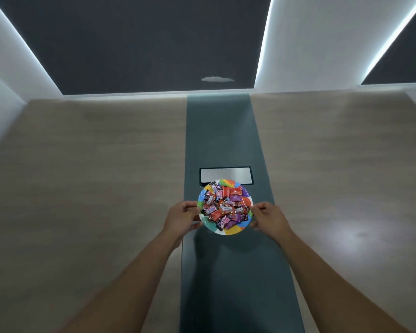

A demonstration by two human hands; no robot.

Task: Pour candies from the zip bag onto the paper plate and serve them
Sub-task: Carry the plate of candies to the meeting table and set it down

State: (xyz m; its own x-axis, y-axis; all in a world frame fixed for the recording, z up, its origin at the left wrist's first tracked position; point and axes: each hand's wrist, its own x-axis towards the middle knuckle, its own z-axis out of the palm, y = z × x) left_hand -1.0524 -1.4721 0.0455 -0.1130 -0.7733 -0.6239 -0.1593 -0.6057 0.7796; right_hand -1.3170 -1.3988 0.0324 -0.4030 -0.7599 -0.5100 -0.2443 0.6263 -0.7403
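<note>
From the head camera I look down two bare forearms reaching out over a long table, pale wood on both sides with a dark teal strip running down its middle; the paper plate, round with a rainbow rim, sits over that strip, well away from either long edge of the table, just short of a grey rectangular hatch set into the strip; the candies, small wrapped pieces in red, purple, orange and black, are heaped across the plate, so I judge the pouring finished and the serving under way; no zip bag is in view; my left hand pinches the plate's left rim, fingers curled under and thumb on top; my right hand pinches the right rim the same way; each grip is closed on the plate; I cannot tell whether the plate rests on the table or hangs just above it, though a shadow falls beneath its near edge; the risks I see: a thin paper plate may sag or fold between two rim pinches under this heap; any tilt or a quick push could send loose wrappers sliding off; its far rim could also catch on the hatch's frame.
</note>
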